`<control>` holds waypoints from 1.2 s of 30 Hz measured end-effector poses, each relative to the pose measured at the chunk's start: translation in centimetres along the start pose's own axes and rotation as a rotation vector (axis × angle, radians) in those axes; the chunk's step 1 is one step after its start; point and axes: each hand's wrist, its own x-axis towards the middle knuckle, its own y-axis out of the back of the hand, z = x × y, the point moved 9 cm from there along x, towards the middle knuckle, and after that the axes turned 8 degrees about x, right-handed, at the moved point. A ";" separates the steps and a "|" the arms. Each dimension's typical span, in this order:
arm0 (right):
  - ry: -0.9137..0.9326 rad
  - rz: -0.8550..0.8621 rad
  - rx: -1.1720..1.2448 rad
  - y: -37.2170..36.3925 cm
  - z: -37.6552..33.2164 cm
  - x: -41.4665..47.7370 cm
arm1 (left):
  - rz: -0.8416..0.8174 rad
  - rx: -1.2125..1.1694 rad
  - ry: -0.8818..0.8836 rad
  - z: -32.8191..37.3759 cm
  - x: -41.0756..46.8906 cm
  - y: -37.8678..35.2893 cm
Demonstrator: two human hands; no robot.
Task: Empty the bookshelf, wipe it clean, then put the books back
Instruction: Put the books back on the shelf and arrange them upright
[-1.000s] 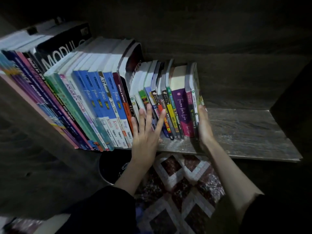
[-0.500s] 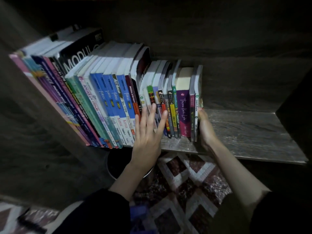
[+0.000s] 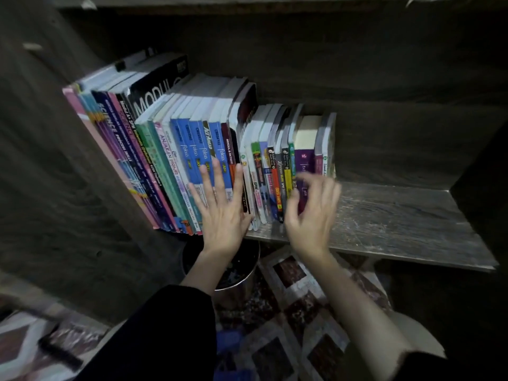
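Books (image 3: 154, 138) are stood in a row at the left end of the shelf (image 3: 398, 215). L hand (image 3: 222, 213) is laid flat, fingers straight & spread, on the blue spines (image 3: 199, 149). R hand (image 3: 310, 215) is blurred, fingers curled in front of the purple book (image 3: 303, 160); whether it is gripped can't be told. A metal bin (image 3: 242, 281) is seen below the shelf.

Matt, grainy dark wood shelf (image 3: 384, 215); glossy paper-covered books (image 3: 198, 149); shiny metal pot (image 3: 236, 287); patterned woven rug (image 3: 297, 325).
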 end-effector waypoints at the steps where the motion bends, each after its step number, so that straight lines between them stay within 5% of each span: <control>1: -0.063 -0.093 0.020 -1.2 0.8 -1.5 | -0.004 -0.009 0.014 0.1 0.1 -0.1; 5: -0.464 -0.517 0.046 -6.5 4.9 -7.7 | -0.003 -0.040 0.090 0.6 0.4 -0.5; 9: -0.598 -0.615 0.110 -8.2 5.4 -9.8 | 0.036 -0.034 0.199 0.9 0.9 -0.9; 15: -0.906 -0.562 0.382 -9.7 4.8 -10.9 | 0.083 -0.042 0.214 1.0 1.1 -1.3; 24: -0.941 -0.685 0.342 -11.5 5.3 -9.8 | 0.143 -0.086 0.050 0.6 0.6 -1.3; 30: -1.025 -0.306 0.376 -7.6 6.6 -9.2 | 0.131 0.019 0.139 0.6 0.5 -1.9; 36: -1.267 -0.378 0.818 -10.9 5.6 -11.1 | 0.171 -0.019 0.204 0.8 0.4 -2.1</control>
